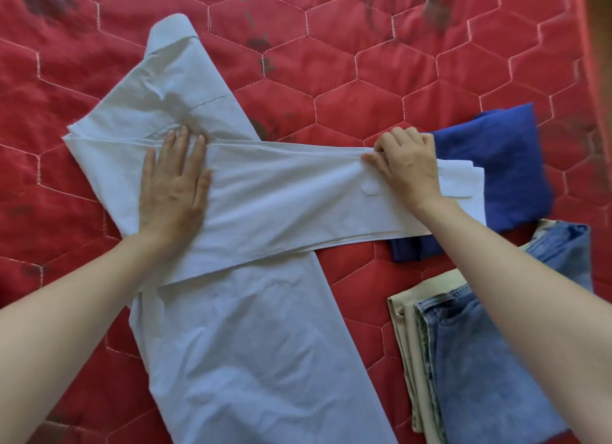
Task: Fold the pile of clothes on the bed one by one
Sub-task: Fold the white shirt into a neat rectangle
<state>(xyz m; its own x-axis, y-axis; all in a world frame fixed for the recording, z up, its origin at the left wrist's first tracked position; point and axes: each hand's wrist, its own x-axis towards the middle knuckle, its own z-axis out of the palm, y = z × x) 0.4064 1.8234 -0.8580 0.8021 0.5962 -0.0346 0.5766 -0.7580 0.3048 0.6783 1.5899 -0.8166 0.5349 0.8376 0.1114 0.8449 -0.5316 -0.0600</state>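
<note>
The left hand (172,185) is pressing flat, fingers straight, on the white shirt (231,327) at centre; the right hand (409,168) is pinching its sleeve's (298,195) top edge at three o'clock, overlapping the blue garment (506,158). Open red quilt (364,62) is lying toward twelve.

A bedroom in a home, seen from above the bed.

The whole view is filled by a bed (364,79) covered with a red quilted bedspread, stitched in a pattern of large hexagons and marked with some dark stains at the far side. Household clothes lie on it: a pale blue shirt (251,344) spread in the middle, a folded dark blue garment (496,165) at the right, and near it a small stack with blue jeans (480,360) on top of beige cloth (405,344).
</note>
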